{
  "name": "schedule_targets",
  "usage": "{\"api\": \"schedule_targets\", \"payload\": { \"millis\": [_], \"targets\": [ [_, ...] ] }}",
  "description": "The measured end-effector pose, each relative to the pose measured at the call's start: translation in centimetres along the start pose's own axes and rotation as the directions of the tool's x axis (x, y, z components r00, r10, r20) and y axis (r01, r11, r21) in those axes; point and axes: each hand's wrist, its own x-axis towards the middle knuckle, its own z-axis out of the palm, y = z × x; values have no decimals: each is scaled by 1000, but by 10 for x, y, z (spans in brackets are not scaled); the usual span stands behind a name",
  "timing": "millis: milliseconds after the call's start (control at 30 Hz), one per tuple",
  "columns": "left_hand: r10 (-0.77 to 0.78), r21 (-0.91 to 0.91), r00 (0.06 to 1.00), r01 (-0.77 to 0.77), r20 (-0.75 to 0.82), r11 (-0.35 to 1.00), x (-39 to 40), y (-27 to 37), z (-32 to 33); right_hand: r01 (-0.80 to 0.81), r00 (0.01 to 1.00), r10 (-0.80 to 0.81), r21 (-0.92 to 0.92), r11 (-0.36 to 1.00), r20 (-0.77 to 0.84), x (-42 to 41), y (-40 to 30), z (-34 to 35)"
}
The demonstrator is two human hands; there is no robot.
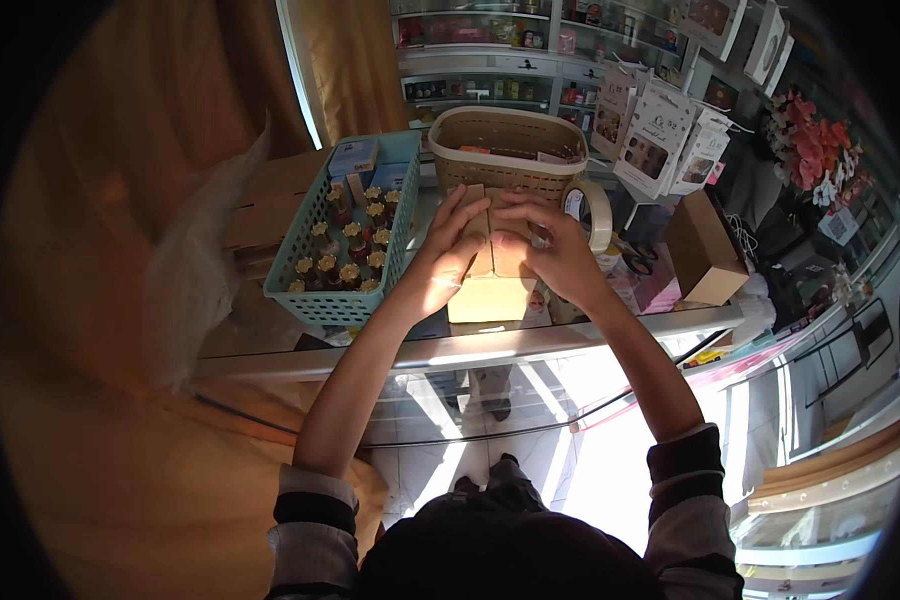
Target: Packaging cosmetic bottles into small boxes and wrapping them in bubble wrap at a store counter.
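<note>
A small brown cardboard box (492, 300) stands on the glass counter before me, its front face in bright sun. Its two top flaps meet along a centre seam. My left hand (450, 255) holds the left side of the top, fingers on the flap and thumb near the seam. Across from it, my right hand (555, 244) grips the right flap with bent fingers, its thumb close to the seam. The box's far side is partly hidden by my fingers. Just right of my right hand, a wide roll of tape (601, 217) stands on edge.
To the left is a teal plastic basket (330, 304) with gold-capped bottles and blue boxes. A beige basket (510, 178) stands behind the box. Scissors (637, 259), an upright cardboard box (701, 255) and hanging white packs (654, 139) are at right. The counter's metal edge (495, 345) runs in front.
</note>
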Motion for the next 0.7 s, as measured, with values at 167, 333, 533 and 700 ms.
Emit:
{"api": "schedule_targets", "payload": {
  "millis": [167, 333, 533, 700],
  "targets": [
    [-40, 162, 990, 18, 133, 987, 5, -3, -3, 77, 997, -77, 6, 997, -31, -3, 9, -1],
    [-14, 192, 993, -9, 119, 981, 5, -3, -3, 84, 996, -87, -130, 988, -15, 2, -16, -6],
    [75, -96, 979, -58, 187, 994, 1, -3, -6, 249, 968, -248, -33, 968, 40, -10, -69, 10],
    [-42, -208, 981, 82, 190, 975, 2, 2, 0, 364, 932, -354, -218, 906, 82, -14, -72, 18]
  ]
}}
